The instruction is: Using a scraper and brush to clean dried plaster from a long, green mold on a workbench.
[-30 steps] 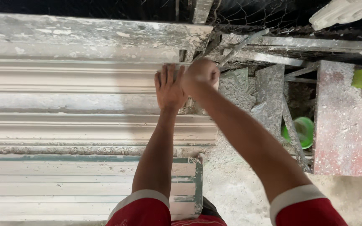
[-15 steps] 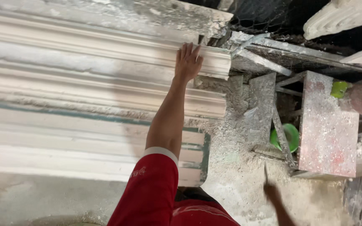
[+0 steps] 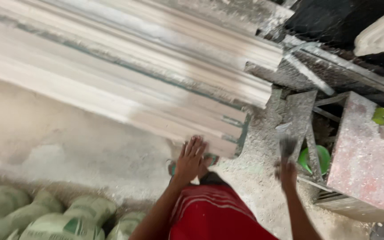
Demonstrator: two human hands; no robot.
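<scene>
Beneath the near end of a stack of long white moulded plaster cornice lengths point(image 3: 147, 75), which runs from upper left down to the middle of the view:

1. Left hand point(image 3: 190, 159): fingers spread apart, open, palm turned to the lowest cornice length, fingertips touching or just short of its end edge; blur prevents telling which. Nothing is clasped in it.

2. Right hand point(image 3: 286, 172): raised beside the stack's end, closed round the handle of a small dust-coated flat-bladed tool point(image 3: 286, 141) that points upward. Motion blur hides the tool's exact kind.

3. Cornice stack: several profiled lengths lying one upon another, tilted across the view, ends stepped, a thin blue-green line showing between two layers. It is blurred.

4. Red garment with pale stripes point(image 3: 212, 213): at bottom centre, between the two forearms.

5. Grey powder-covered floor point(image 3: 254, 186): under and between both hands.

6. Pale green-printed woven sacks point(image 3: 54, 220): filled, lying bottom left, well apart from the hands.

7. Reddish plaster-spattered board point(image 3: 361, 155): leaning at right, near the right hand.

8. Green round plastic vessel point(image 3: 316, 158): just beside that board, partly hidden behind a grey metal strut point(image 3: 310, 142).
</scene>
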